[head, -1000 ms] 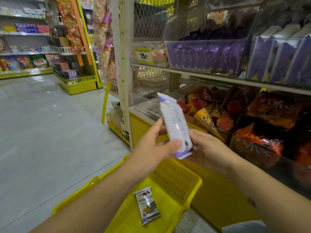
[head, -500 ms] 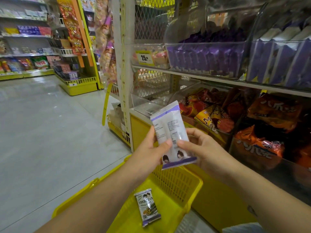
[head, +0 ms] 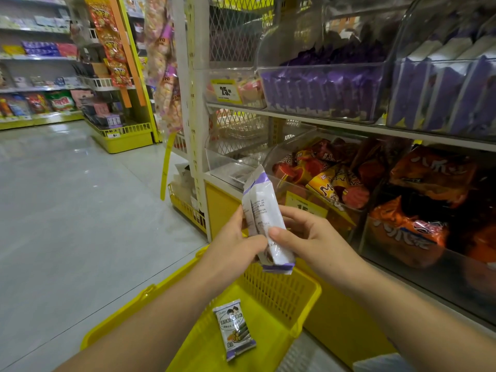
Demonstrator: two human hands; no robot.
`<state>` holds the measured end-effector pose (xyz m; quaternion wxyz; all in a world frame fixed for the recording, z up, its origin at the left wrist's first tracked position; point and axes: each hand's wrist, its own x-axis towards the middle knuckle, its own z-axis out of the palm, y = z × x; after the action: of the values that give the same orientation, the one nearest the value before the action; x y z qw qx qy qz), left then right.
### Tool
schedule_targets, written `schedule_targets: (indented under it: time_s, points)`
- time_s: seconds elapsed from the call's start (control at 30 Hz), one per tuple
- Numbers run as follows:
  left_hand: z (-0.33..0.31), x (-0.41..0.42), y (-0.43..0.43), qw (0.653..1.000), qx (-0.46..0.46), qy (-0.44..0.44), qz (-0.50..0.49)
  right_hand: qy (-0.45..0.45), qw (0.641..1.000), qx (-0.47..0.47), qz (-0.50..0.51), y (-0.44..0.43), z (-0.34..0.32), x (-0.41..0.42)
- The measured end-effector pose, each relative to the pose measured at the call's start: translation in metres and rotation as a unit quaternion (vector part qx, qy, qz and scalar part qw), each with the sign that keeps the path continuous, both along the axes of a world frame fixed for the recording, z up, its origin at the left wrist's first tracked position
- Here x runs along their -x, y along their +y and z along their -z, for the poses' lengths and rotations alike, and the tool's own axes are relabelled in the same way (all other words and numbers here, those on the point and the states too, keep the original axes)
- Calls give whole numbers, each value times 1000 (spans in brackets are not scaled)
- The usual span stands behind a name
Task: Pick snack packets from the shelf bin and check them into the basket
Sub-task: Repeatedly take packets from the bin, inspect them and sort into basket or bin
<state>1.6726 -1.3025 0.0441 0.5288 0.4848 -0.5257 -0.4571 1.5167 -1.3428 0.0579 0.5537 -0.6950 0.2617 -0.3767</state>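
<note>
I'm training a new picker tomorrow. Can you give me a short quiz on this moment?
1. True or false: the yellow basket is empty.
2. Which hands grip the white-and-purple packet? A) left only B) right only C) both
3. What colour are the packs in the middle upper bin?
Key: 1 false, a small packet lies in it. 2 C, left hand and right hand. 3 purple.
</note>
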Motion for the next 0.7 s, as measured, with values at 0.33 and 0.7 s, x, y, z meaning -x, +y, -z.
schedule_targets:
  time_s: [0.33, 0.7]
  points:
    - [0, -9, -5, 989, -64, 121, -53, 26, 999, -22, -26, 1, 1, 0]
    - [-23, 11, 3, 982, -74, 176, 1, 114, 989, 93, -20, 12, -11, -1]
